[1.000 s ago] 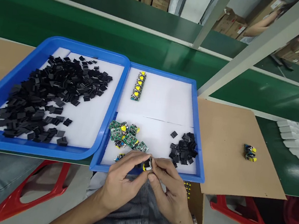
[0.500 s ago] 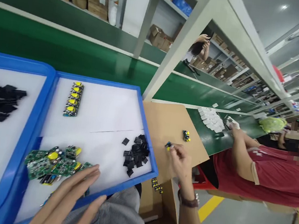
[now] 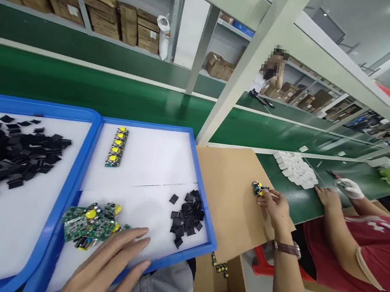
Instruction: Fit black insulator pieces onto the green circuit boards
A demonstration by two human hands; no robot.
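My left hand [image 3: 107, 266] lies open, fingers stretched flat, over the near edge of the right blue tray [image 3: 205, 205], just beside a heap of green circuit boards with yellow parts [image 3: 91, 221]. My right hand [image 3: 273, 206], with a watch on the wrist, reaches out over the brown cardboard sheet [image 3: 231, 198]. Its fingertips are pinched on a small black-and-yellow board assembly [image 3: 257, 188] that rests on the sheet's far right part. In the tray also lie a small pile of black clips [image 3: 185, 216] and a row of yellow-topped boards [image 3: 115, 147].
The left blue tray [image 3: 86, 151] holds many black clips [image 3: 7, 155]. White housings [image 3: 294, 168] lie on the green belt. A co-worker in a red shirt [image 3: 375, 251] sits at the right, with a gloved hand [image 3: 350, 188] on the belt. A carton [image 3: 218, 269] stands under the table edge.
Both hands held one assembly together at the tray's front edge. My right hand has carried it right onto the cardboard sheet, while my left hand opened and stayed at the tray. The view swung right.
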